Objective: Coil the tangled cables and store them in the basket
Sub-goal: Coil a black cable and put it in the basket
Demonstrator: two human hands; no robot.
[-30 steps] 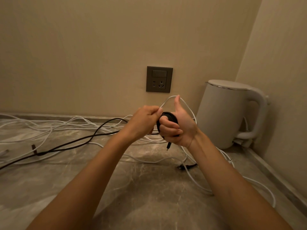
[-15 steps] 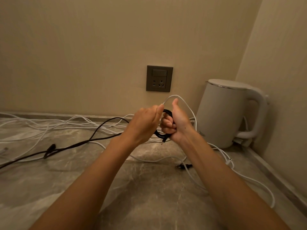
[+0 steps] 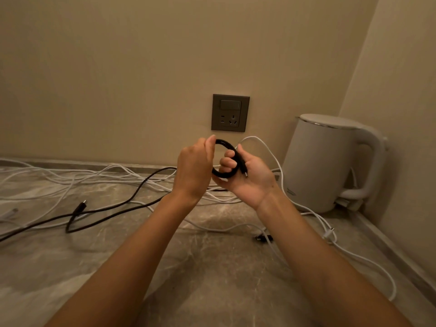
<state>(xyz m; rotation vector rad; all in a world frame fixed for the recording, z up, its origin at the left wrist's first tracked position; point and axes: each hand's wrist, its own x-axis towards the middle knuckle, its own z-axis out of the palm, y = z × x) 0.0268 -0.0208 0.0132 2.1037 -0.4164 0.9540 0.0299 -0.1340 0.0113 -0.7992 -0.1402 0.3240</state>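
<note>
Head: both hands, L hand (image 3: 194, 169) & R hand (image 3: 245, 178), grip black cable coil (image 3: 227, 159)

A grey-brown veined stone surface (image 3: 212, 279) runs under both arms to the foot of the beige wall. Left of the left hand (image 3: 193, 168), a tangle of thin white cables (image 3: 94, 178) sprawls over it along the wall. A thin black cable (image 3: 118, 208) trails across it from below that hand out to the left, doubling back in a narrow loop. Right of the right hand (image 3: 247, 178), a white plastic electric kettle (image 3: 318, 166) stands in the corner. Nearer the person than the right hand lies a small black plug (image 3: 263, 238), and a long white cable (image 3: 368, 258) curves past it.
</note>
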